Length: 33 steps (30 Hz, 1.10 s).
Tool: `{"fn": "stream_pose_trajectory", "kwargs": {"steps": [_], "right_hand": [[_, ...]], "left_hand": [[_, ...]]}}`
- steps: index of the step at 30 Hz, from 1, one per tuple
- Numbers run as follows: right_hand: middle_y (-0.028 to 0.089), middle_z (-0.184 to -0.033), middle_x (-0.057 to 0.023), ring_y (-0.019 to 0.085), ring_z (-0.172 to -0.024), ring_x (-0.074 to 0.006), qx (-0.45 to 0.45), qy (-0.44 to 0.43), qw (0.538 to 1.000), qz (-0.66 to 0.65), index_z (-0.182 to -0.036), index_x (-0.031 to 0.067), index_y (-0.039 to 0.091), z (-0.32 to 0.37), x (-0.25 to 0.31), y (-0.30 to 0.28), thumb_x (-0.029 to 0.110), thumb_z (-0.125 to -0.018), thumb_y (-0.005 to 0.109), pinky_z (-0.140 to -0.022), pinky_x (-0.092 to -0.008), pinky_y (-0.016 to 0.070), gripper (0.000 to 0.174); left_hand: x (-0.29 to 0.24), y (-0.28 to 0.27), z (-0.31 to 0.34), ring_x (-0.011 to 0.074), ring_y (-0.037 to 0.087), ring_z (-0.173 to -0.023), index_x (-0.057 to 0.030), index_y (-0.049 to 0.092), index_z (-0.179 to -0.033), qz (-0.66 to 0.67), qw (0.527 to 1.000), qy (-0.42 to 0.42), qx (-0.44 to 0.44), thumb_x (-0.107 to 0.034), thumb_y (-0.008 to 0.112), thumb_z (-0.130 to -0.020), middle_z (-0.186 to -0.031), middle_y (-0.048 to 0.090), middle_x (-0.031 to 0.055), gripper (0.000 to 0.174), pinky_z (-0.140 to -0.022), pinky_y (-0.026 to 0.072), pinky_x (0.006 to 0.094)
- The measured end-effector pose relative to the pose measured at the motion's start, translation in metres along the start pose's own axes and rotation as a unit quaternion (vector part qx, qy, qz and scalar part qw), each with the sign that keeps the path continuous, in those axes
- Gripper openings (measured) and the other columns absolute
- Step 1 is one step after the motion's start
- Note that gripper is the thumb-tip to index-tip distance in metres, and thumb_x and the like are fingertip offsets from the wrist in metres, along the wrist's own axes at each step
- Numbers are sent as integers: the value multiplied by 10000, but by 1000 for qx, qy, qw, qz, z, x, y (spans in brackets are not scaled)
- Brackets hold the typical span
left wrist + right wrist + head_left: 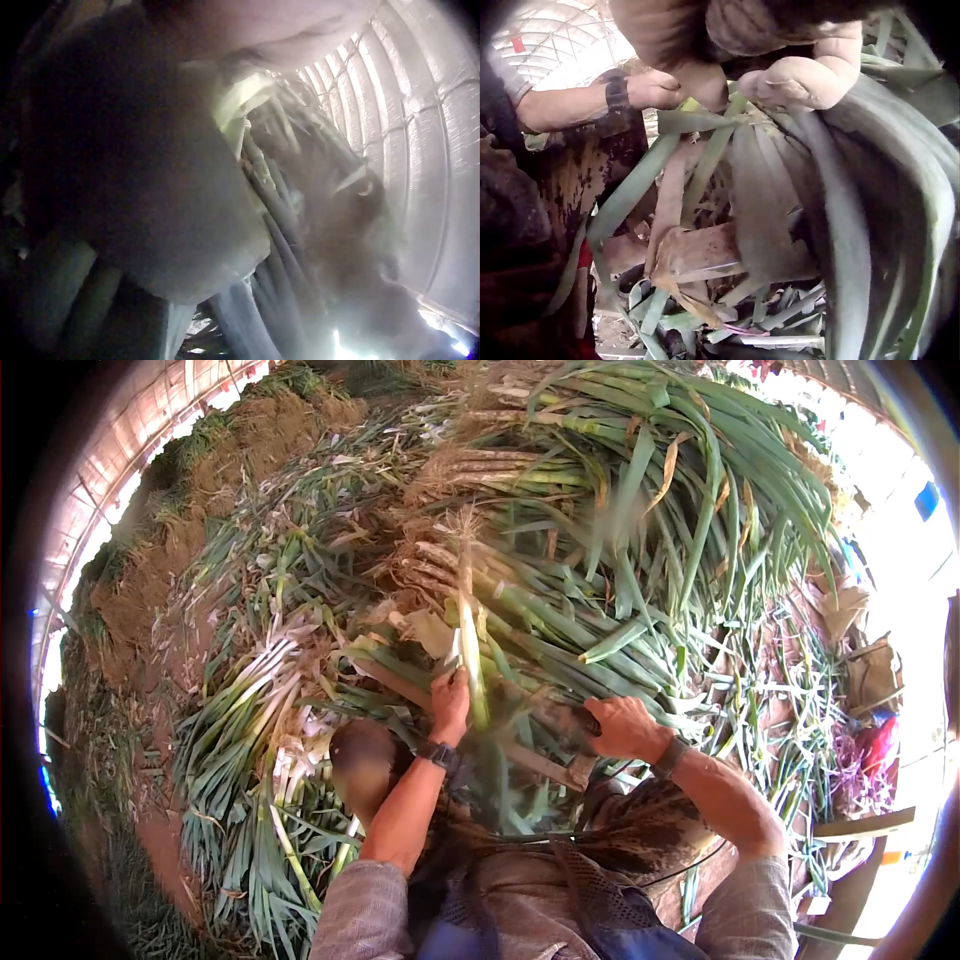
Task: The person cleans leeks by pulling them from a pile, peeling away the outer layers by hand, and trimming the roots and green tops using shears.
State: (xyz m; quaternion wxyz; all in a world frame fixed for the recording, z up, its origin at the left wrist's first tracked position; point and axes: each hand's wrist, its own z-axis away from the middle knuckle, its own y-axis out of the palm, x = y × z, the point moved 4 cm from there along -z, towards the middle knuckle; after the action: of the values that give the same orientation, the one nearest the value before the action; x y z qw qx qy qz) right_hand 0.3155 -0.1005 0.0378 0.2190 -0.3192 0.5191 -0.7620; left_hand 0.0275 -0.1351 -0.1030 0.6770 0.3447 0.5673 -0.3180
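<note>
My left hand [450, 702] grips one leek [466, 610], held nearly upright in the head view with its roots at the top. A pale loose sheath [428, 632] hangs beside its shaft. To the right, my right hand [628, 728] has curled fingers, with a dark patch at the fingertips. Green leek leaves [641, 172] fan down from between its thumb and fingers in the right wrist view. The left wrist view is dark and blurred; a hand [300, 26] crosses its top. Between the hands, the leek's lower leaves are blurred.
A big heap of leeks [600, 630] lies ahead and right, roots facing left. More leeks with white shafts [270, 680] spread at the left. A wooden piece [580, 772] sits below the right hand. Leaf scraps litter the ground at right.
</note>
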Motion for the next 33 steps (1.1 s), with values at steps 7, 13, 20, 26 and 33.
{"fn": "stream_pose_trajectory", "kwargs": {"steps": [7, 13, 20, 26, 33], "right_hand": [[665, -870, -204, 642, -866, -388, -4, 10, 1000, 12, -1007, -2, 590, -10, 0, 3, 210, -727, 645, -774, -485, 502, 355], [664, -876, -205, 642, -874, -387, -48, -7, 999, -5, -1024, 2, 589, -12, -5, 5, 243, -736, 659, -783, -487, 502, 382], [660, -885, -210, 637, -896, -390, -37, 1, 999, -9, -1036, 19, 590, -14, -5, 3, 262, -756, 655, -793, -487, 498, 376], [657, -821, -214, 624, -821, -429, -137, -4, 990, -30, -1093, 39, 586, -29, -15, -9, 324, -784, 678, -728, -522, 478, 430], [649, -807, -219, 625, -805, -420, -166, -29, 983, -73, -1096, 28, 578, -26, -8, -23, 288, -769, 707, -707, -514, 483, 437]], "left_hand": [[7, -21, -21, 237, 572, -780, 58, 605, -1028, -254, 945, 147, -143, -182, 640, -879, -892, 591, 110, 285, -680, 456, 395], [-28, -12, -12, 402, 590, -922, 10, 567, -1098, -449, 849, 247, -130, -140, 655, -789, -996, 566, 192, 355, -717, 471, 504], [-50, -13, -58, 396, 654, -833, 2, 698, -904, -434, 900, 36, -22, -363, 639, -852, -848, 685, 236, 374, -746, 501, 473], [-87, 3, -58, 258, 589, -979, -27, 642, -1167, -216, 970, -95, 57, -268, 691, -876, -1092, 633, 114, 381, -809, 449, 436], [-102, 8, -69, 208, 609, -1014, -58, 535, -1266, 151, 977, 2, 152, -203, 582, -957, -1082, 640, 83, 344, -810, 529, 439]]}}
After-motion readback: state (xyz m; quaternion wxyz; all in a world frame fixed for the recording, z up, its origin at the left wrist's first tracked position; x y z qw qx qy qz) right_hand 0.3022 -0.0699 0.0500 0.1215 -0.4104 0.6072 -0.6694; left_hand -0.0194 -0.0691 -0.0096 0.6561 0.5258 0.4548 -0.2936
